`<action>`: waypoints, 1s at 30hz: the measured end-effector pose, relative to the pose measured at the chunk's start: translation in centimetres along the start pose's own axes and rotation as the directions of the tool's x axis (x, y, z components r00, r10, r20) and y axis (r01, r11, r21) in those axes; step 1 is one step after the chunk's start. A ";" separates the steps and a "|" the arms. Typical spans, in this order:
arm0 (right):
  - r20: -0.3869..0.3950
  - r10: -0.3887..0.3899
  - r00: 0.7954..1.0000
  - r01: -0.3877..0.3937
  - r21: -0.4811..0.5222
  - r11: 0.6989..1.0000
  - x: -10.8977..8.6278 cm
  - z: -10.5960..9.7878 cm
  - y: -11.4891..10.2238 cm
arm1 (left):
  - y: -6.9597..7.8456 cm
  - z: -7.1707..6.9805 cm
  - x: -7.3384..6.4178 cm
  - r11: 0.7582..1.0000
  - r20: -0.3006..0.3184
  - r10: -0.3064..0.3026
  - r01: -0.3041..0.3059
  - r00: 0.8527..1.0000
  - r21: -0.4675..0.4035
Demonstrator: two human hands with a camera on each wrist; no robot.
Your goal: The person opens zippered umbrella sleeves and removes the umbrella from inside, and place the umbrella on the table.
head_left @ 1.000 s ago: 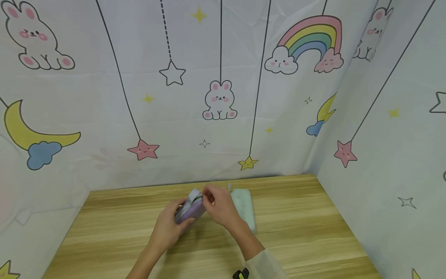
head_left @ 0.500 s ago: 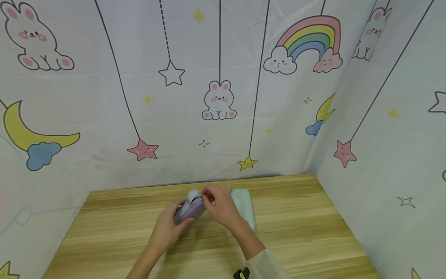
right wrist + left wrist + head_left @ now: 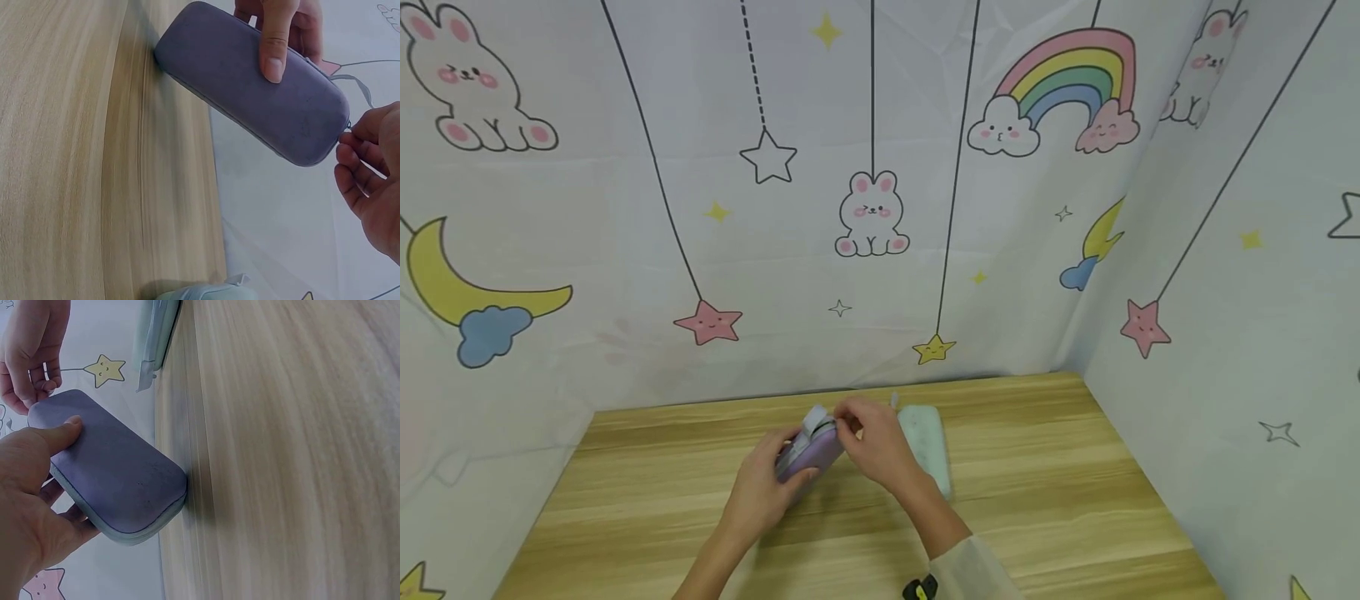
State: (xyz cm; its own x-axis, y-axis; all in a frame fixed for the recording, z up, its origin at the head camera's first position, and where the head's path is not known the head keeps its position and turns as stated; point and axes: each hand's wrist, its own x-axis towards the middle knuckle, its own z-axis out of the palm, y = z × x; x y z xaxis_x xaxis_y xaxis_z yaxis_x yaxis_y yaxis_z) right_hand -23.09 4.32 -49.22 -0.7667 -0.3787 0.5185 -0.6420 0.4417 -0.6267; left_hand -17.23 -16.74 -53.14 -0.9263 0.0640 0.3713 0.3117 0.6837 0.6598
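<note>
A purple zippered case with a pale grey side band is tilted, its lower end at the tabletop. My left hand grips it, thumb on the purple face and fingers round the other side. At the upper end, my right hand pinches what looks like the zipper pull, largely hidden by the fingertips. A pale fabric loop stands up from that end. In the head view a narrow dark gap shows along the zipper beside the right fingers.
A mint green case lies on the wood-grain table, just right of my right hand, with a pale loop at its far end. White curtains printed with rabbits and stars hang behind the table and along its sides.
</note>
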 end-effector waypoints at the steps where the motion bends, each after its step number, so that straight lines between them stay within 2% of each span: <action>1: 0.001 -0.001 1.000 0.001 0.002 1.000 0.0 0.0 0.0 | 0.0 0.0 0.0 1.000 -0.001 -0.001 0.001 1.000 -0.003; 16: 0.020 0.042 0.999 -0.042 0.013 0.999 0.0 0.1 -0.1 | -0.3 -0.1 -0.3 1.000 0.008 -0.027 0.027 1.000 -0.014; 21: 0.010 0.028 1.000 -0.029 0.018 0.999 0.0 0.2 -0.2 | -0.2 -0.2 -0.3 1.000 -0.004 -0.020 0.020 1.000 -0.015; 30: -0.006 0.051 0.999 -0.050 0.023 0.998 0.2 0.2 -0.4 | -0.3 -0.2 -0.3 1.000 -0.023 -0.004 0.004 1.000 -0.009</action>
State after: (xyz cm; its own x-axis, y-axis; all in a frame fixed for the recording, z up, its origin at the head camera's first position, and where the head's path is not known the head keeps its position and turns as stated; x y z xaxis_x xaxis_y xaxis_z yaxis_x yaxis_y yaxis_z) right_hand -22.94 3.89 -48.99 -0.7981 -0.3509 0.4897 -0.6022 0.4416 -0.6651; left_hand -17.00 -17.11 -53.30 -0.9226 0.0446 0.3832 0.3097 0.6777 0.6669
